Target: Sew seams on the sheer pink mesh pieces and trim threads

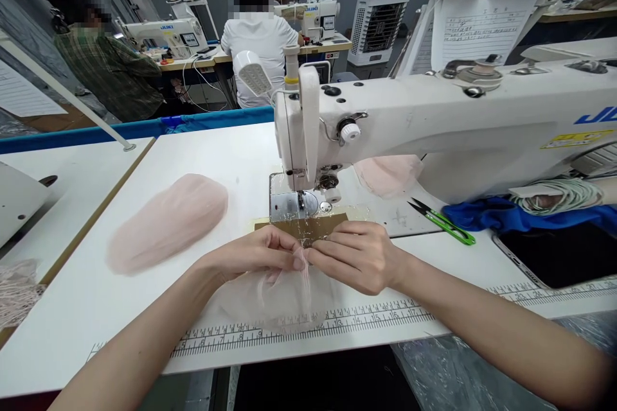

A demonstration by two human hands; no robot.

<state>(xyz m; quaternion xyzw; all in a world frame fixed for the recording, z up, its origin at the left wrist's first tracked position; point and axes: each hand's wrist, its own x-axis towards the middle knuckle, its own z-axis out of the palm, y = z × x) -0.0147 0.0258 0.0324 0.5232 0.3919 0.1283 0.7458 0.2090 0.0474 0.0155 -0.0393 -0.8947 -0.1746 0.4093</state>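
Observation:
My left hand (271,249) pinches the gathered edge of a sheer pale fabric piece (284,302) just in front of the sewing machine (308,135). Close beside it, my right hand (359,255) is closed on the same edge, its fingertips almost meeting the left ones. The fabric hangs toward me over the printed ruler (226,337) on the table. Beyond my fingers lies a brown strip (318,228), in front of the needle and presser foot (301,202). Loose threads show around the metal plate.
A pink sheer piece (168,225) lies on the left, another pink piece (389,173) behind the needle. Green thread snips (446,223), blue cloth (477,215) and a phone (559,253) lie right. Two people sit at machines beyond the blue-edged table.

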